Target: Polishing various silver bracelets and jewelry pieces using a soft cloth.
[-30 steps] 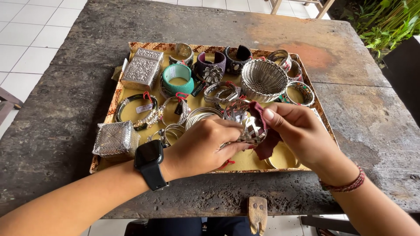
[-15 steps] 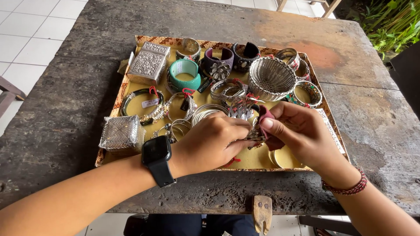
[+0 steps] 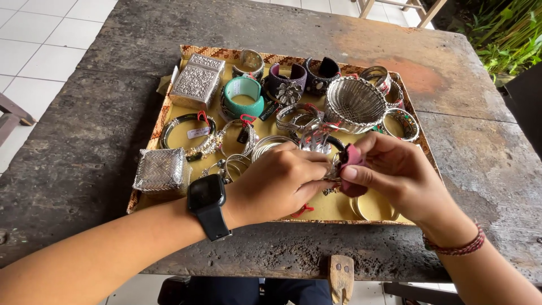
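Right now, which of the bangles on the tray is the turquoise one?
The wide turquoise cuff in the back row, just right of the embossed silver box; the other bangles are silver or dark.

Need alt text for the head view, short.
Two hands, left hand and right hand, together hold a silver ornate bracelet over a yellow-lined tray of bangles, a silver woven basket and embossed metal boxes on a weathered wooden table.

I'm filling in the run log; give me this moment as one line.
left hand: grips silver bangle | right hand: pinches dark-red tag | both over tray
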